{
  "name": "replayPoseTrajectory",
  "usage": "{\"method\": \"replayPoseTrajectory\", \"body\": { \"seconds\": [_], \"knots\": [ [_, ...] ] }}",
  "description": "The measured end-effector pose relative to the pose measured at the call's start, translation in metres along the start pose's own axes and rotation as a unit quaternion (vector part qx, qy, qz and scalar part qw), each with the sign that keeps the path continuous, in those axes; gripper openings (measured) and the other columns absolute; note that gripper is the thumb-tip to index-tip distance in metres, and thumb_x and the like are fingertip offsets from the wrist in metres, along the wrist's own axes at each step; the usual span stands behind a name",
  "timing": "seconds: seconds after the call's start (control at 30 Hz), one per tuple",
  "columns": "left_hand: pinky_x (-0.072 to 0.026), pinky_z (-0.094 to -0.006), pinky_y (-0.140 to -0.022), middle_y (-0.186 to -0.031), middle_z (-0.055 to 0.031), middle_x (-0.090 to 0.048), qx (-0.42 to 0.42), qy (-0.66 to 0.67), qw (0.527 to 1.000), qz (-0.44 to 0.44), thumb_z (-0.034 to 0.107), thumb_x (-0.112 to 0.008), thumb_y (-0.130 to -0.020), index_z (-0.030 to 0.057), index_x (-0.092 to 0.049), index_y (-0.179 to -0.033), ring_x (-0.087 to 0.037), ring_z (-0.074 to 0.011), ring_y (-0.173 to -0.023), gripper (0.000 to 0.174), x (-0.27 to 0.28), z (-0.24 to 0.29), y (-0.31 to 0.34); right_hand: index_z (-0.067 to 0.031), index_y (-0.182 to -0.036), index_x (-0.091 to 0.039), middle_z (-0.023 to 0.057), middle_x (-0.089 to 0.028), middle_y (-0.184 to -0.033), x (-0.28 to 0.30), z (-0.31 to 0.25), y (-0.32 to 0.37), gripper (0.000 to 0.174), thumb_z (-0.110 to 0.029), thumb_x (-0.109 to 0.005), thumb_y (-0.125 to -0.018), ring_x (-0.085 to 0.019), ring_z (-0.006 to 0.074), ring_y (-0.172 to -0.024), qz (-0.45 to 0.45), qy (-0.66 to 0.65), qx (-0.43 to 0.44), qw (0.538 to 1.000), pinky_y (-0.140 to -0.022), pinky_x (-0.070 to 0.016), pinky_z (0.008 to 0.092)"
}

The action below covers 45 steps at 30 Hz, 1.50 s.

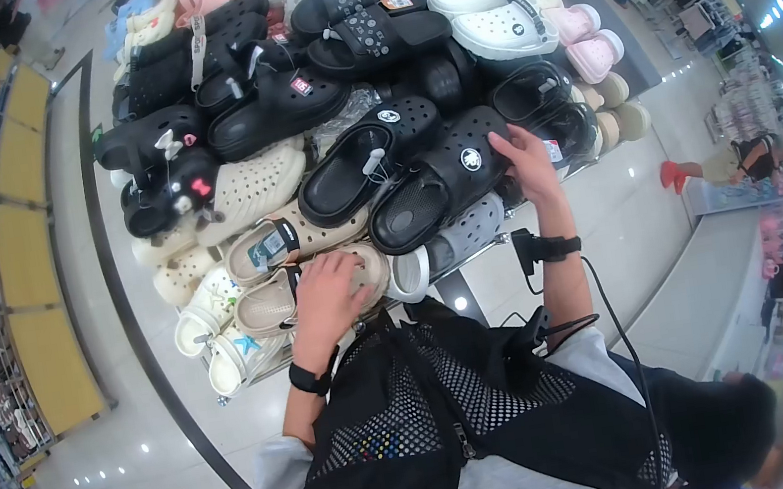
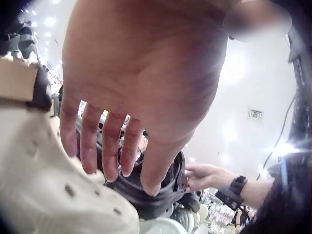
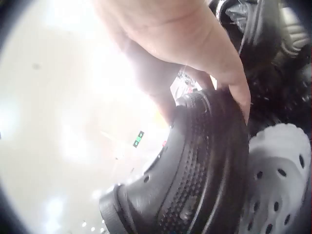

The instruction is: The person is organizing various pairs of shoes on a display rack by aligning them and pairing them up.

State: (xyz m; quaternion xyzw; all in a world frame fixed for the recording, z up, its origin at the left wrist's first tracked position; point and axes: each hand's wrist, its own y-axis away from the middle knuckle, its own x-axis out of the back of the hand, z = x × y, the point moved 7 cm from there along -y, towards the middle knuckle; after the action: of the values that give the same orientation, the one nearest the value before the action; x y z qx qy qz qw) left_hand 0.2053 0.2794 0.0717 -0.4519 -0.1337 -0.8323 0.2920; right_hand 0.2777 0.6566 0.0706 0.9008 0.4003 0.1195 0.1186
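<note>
My right hand (image 1: 531, 165) grips the toe end of a black clog (image 1: 446, 172) with a round white charm. In the right wrist view the thumb and fingers of that hand (image 3: 190, 44) lie on either side of the black clog (image 3: 195, 165). My left hand (image 1: 327, 299) rests, fingers spread, on the toe of a beige clog (image 1: 265, 304) at the near edge of the display. The left wrist view shows its palm (image 2: 141, 73), fingers extended, beside a pale clog (image 2: 53, 170). Another black clog (image 1: 365, 163) with a tag lies left of the gripped one.
Rows of clogs and slides cover the display: black slides (image 1: 372, 37), white clogs (image 1: 496, 25), a cream clog (image 1: 254, 189) and a grey clog (image 1: 470, 233) near the front edge. Shelving (image 1: 33, 255) stands left across the aisle. A person in red shoes (image 1: 672, 177) is at the right.
</note>
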Motion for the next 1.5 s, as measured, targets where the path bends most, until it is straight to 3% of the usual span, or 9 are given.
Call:
{"method": "replayPoseTrajectory", "body": {
  "seconds": [0.1,0.17,0.3,0.53,0.87,1.0,1.2,1.33,1.5],
  "knots": [
    [-0.0558,-0.0414,-0.084,-0.116,-0.0110,-0.070,0.049,0.133,0.988,0.052,0.016,-0.081,-0.085,0.0044,-0.068,-0.112,-0.069,-0.0288,-0.103,0.032,0.031,0.007,-0.011,0.0078,-0.151,-0.046,0.0136,-0.061,-0.139,0.011,-0.041,0.021,0.067,-0.013,-0.078,-0.096,-0.066,0.0168,-0.115,-0.017,-0.002,0.079,0.997,-0.090,-0.0557,0.0306],
    [-0.0581,-0.0405,-0.081,-0.118,-0.0140,-0.070,0.009,0.128,0.987,0.095,0.014,-0.079,-0.088,0.0021,-0.069,-0.114,-0.071,-0.0314,-0.099,0.030,0.060,0.040,-0.031,0.0065,-0.145,-0.052,0.0104,-0.067,-0.124,0.010,-0.082,0.039,0.062,-0.002,-0.080,-0.091,-0.066,0.0165,-0.114,-0.064,-0.040,0.194,0.978,-0.094,-0.0548,0.0280],
    [-0.0504,-0.0380,-0.104,-0.137,-0.0158,-0.063,-0.107,0.160,0.965,0.180,0.014,-0.079,-0.091,0.0035,-0.057,-0.143,-0.063,-0.0282,-0.123,0.058,0.087,0.096,-0.079,0.0035,-0.144,-0.055,0.0097,-0.066,-0.127,-0.008,-0.124,0.072,0.063,0.002,-0.081,-0.087,-0.065,0.0161,-0.116,-0.144,-0.023,0.250,0.957,-0.099,-0.0536,0.0293],
    [-0.0373,-0.0389,-0.120,-0.153,-0.0130,-0.050,-0.096,0.553,0.827,-0.004,0.031,-0.077,-0.098,0.0042,-0.039,-0.160,-0.049,-0.0224,-0.142,0.078,0.029,0.095,-0.163,-0.0036,-0.141,-0.060,0.0117,-0.065,-0.124,-0.023,-0.117,0.079,0.064,-0.010,-0.084,-0.082,-0.063,0.0231,-0.116,-0.160,0.094,0.364,0.913,-0.102,-0.0475,0.0338],
    [-0.0505,-0.0348,-0.106,-0.134,-0.0119,-0.066,-0.012,0.474,0.879,0.052,0.009,-0.081,-0.091,-0.0010,-0.051,-0.149,-0.063,-0.0210,-0.124,0.066,0.010,0.095,-0.186,-0.0033,-0.139,-0.062,0.0113,-0.070,-0.122,-0.023,-0.111,0.079,0.056,-0.003,-0.080,-0.086,-0.067,0.0184,-0.113,-0.075,0.113,0.363,0.922,-0.098,-0.0516,0.0326],
    [-0.0531,-0.0343,-0.102,-0.130,-0.0117,-0.069,0.035,0.378,0.923,0.068,0.009,-0.081,-0.091,-0.0031,-0.055,-0.145,-0.066,-0.0205,-0.119,0.062,0.015,0.093,-0.190,-0.0032,-0.135,-0.064,0.0110,-0.072,-0.120,-0.016,-0.111,0.074,0.053,-0.006,-0.081,-0.085,-0.069,0.0192,-0.109,-0.045,0.134,0.324,0.935,-0.095,-0.0528,0.0319],
    [-0.0555,-0.0324,-0.097,-0.118,-0.0111,-0.074,-0.013,0.509,0.860,0.016,0.010,-0.084,-0.089,-0.0047,-0.062,-0.137,-0.070,-0.0179,-0.109,0.055,0.015,0.096,-0.191,-0.0031,-0.136,-0.064,0.0122,-0.072,-0.121,-0.016,-0.108,0.073,0.054,-0.008,-0.082,-0.085,-0.069,0.0193,-0.110,-0.080,0.130,0.359,0.921,-0.093,-0.0535,0.0317],
    [-0.0541,-0.0329,-0.099,-0.125,-0.0134,-0.072,0.015,0.400,0.915,0.052,0.014,-0.084,-0.090,-0.0039,-0.058,-0.142,-0.068,-0.0180,-0.115,0.061,0.013,0.100,-0.200,-0.0011,-0.140,-0.060,0.0121,-0.069,-0.130,-0.018,-0.098,0.063,0.059,-0.005,-0.082,-0.086,-0.066,0.0186,-0.117,0.000,0.169,0.319,0.933,-0.097,-0.0529,0.0317],
    [-0.0549,-0.0343,-0.098,-0.127,-0.0162,-0.072,-0.011,0.408,0.913,-0.019,0.023,-0.082,-0.093,-0.0026,-0.060,-0.140,-0.069,-0.0203,-0.116,0.058,0.027,0.083,-0.208,0.0029,-0.139,-0.060,0.0118,-0.067,-0.133,-0.007,-0.091,0.043,0.056,-0.002,-0.080,-0.087,-0.065,0.0194,-0.120,-0.130,0.012,0.249,0.960,-0.106,-0.0499,0.0312]
  ]
}}
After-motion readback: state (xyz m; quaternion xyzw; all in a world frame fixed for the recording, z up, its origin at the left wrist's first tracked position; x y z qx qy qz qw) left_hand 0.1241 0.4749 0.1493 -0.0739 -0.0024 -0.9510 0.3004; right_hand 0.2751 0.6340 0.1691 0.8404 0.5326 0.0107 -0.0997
